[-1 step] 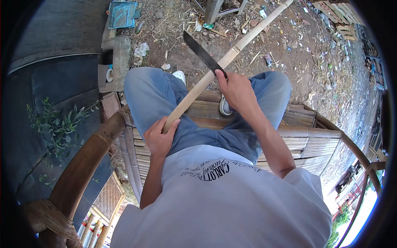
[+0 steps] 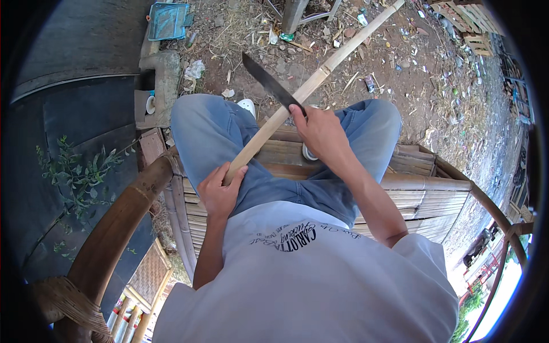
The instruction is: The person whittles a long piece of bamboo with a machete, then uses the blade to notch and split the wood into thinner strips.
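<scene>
A long pale bamboo pole (image 2: 267,130) slants from my lap up to the far right, a raised node ring partway along it. My left hand (image 2: 219,191) is closed around its near end, by my left thigh. In my right hand (image 2: 321,134) is a dark-bladed machete (image 2: 264,79), gripped with the thumb along the near end of the blade. The blade lies across the pole between my knees, its tip pointing far left. The handle is hidden inside my fingers.
I sit on a bamboo slat bench (image 2: 423,200) with a curved bamboo rail (image 2: 128,208) at left. Litter and wood chips cover the dirt ground (image 2: 394,74). A blue basket (image 2: 169,22) lies far left, a stool leg (image 2: 293,16) ahead, and a leafy plant (image 2: 86,177) beside the dark wall.
My right hand and the machete have slid along the pole toward me and a little left. The left hand and the pole stay almost still.
</scene>
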`<state>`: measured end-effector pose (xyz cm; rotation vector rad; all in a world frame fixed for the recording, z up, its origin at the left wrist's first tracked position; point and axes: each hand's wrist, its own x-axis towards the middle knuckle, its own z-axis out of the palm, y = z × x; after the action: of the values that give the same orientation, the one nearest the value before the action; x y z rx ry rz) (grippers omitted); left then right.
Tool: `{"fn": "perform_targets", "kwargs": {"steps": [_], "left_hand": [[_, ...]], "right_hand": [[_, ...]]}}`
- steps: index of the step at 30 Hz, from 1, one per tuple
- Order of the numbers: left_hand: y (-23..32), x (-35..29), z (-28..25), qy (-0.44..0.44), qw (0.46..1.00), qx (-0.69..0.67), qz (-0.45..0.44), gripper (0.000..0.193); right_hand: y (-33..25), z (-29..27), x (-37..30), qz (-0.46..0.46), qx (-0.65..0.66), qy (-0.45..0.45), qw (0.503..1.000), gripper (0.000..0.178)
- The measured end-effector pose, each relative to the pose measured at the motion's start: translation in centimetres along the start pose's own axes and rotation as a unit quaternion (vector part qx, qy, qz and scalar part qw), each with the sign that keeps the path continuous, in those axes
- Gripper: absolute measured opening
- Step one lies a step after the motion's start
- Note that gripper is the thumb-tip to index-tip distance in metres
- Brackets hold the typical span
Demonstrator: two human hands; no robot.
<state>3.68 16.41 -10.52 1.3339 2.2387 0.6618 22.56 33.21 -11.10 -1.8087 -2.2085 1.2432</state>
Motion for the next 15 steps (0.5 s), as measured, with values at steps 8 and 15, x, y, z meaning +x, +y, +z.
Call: {"fn": "perform_targets", "kwargs": {"steps": [8,15], "left_hand": [[-0.1,0.1,-0.2,-0.015,0.999,-0.039,-0.03,0.03],[-0.1,0.6,-0.6,-0.037,0.996,-0.072,-0.04,0.028]], "right_hand": [[-0.1,0.7,-0.7,0.037,0.072,0.027,0.996,0.046],[1.7,0.4,1.0,0.068,0.157,0.136,0.976,0.046]]}}
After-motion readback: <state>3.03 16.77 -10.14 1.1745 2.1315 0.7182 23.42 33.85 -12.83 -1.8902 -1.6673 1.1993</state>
